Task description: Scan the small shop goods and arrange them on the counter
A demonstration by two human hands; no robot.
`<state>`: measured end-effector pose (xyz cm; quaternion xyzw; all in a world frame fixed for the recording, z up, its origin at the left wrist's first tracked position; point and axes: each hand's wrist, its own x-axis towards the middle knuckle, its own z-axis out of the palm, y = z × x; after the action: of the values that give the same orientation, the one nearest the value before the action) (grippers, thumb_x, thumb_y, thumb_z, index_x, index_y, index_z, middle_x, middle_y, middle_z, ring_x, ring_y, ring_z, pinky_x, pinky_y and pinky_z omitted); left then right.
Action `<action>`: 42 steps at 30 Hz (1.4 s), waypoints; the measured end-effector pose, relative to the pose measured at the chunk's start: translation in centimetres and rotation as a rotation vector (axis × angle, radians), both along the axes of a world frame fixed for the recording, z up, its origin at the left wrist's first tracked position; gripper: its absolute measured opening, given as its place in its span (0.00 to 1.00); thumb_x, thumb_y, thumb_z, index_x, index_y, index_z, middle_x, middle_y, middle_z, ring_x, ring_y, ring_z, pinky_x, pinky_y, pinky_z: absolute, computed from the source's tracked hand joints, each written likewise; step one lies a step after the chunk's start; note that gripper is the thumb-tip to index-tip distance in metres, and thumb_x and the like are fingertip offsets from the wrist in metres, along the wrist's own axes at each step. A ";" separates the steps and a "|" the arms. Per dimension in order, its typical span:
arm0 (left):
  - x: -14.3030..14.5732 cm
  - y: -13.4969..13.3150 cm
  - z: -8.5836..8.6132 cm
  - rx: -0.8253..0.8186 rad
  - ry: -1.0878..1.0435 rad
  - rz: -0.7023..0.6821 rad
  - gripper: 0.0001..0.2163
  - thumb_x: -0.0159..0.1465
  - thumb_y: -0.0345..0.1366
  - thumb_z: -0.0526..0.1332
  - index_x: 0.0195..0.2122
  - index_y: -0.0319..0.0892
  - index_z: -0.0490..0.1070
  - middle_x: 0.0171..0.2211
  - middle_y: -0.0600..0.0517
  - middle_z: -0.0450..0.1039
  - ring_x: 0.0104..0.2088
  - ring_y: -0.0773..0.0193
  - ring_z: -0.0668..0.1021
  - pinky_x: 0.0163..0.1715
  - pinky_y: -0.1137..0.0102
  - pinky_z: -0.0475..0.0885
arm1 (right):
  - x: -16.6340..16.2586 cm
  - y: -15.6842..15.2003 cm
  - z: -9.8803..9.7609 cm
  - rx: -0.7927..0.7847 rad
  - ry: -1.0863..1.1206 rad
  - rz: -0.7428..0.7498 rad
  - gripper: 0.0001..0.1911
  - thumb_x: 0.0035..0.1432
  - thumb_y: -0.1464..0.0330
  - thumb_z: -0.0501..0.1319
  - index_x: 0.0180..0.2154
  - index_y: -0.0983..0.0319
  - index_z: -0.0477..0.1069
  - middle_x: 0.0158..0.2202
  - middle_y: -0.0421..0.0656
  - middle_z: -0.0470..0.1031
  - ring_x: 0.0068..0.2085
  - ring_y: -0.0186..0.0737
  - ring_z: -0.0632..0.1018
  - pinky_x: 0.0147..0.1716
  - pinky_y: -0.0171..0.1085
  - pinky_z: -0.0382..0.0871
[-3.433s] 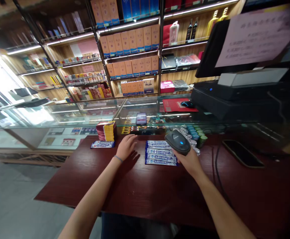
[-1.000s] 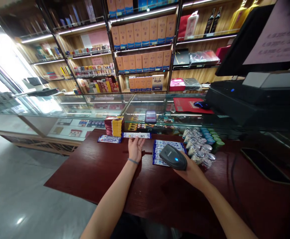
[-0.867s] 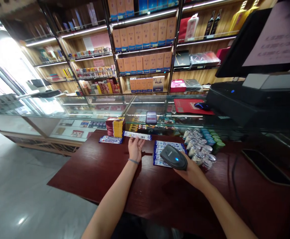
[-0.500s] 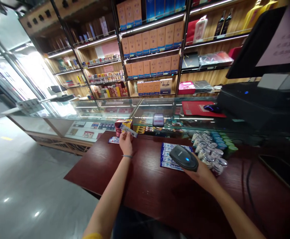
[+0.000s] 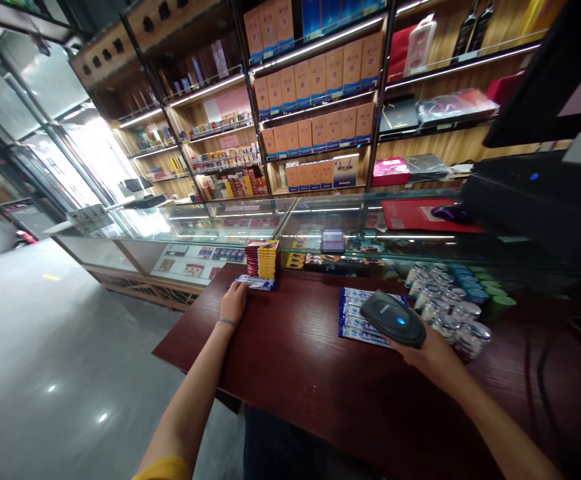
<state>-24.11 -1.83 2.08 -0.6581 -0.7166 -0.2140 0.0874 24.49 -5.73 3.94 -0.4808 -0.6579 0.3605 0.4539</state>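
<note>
My right hand (image 5: 428, 350) grips a dark barcode scanner (image 5: 393, 318) with a blue light, held just above a row of blue-and-white candy sticks (image 5: 358, 317) lying on the dark red table (image 5: 320, 373). My left hand (image 5: 233, 301) reaches to the table's far left corner and rests on a small pile of the same blue-and-white sticks (image 5: 256, 283); its fingers touch the pile's left end. A red-and-yellow stack of flat packs (image 5: 263, 259) stands right behind that pile.
Several small lidded jars and green-blue caps (image 5: 450, 300) crowd the table to the right of the scanner. A glass counter (image 5: 270, 223) runs behind the table, with a red mat and mouse (image 5: 433, 215) and a black register (image 5: 535, 193). Stocked shelves (image 5: 315, 87) fill the back wall.
My left hand lifted one stick, carried it left and set it down on the pile by the red-and-yellow stack. The view turned left. The scanner hand stayed over the row.
</note>
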 end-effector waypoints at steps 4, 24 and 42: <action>-0.5 1.1 -0.2 -0.022 0.031 0.003 0.12 0.73 0.34 0.52 0.48 0.46 0.76 0.49 0.45 0.74 0.45 0.59 0.79 0.46 0.68 0.72 | 0.3 0.4 -0.1 0.023 -0.037 0.032 0.27 0.52 0.58 0.70 0.53 0.59 0.75 0.26 0.42 0.79 0.32 0.51 0.82 0.28 0.40 0.76; -1.8 2.2 -2.0 0.080 -0.032 -0.131 0.10 0.69 0.34 0.58 0.46 0.45 0.78 0.47 0.45 0.77 0.48 0.52 0.78 0.54 0.60 0.73 | -0.3 -0.6 1.1 0.018 0.074 -0.099 0.21 0.50 0.57 0.71 0.45 0.59 0.76 0.27 0.44 0.79 0.36 0.53 0.82 0.32 0.42 0.77; 15.8 2.8 -0.5 0.255 -0.185 -0.561 0.13 0.72 0.38 0.58 0.55 0.47 0.75 0.51 0.46 0.76 0.53 0.55 0.78 0.57 0.57 0.74 | 1.9 0.1 2.5 0.056 0.119 -0.192 0.21 0.53 0.54 0.71 0.44 0.59 0.75 0.25 0.40 0.79 0.20 0.40 0.73 0.20 0.39 0.70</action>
<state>-8.35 0.96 1.59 -0.7915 -0.4796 -0.3766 0.0414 26.39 -5.62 6.43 -0.5063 -0.5906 0.3247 0.5379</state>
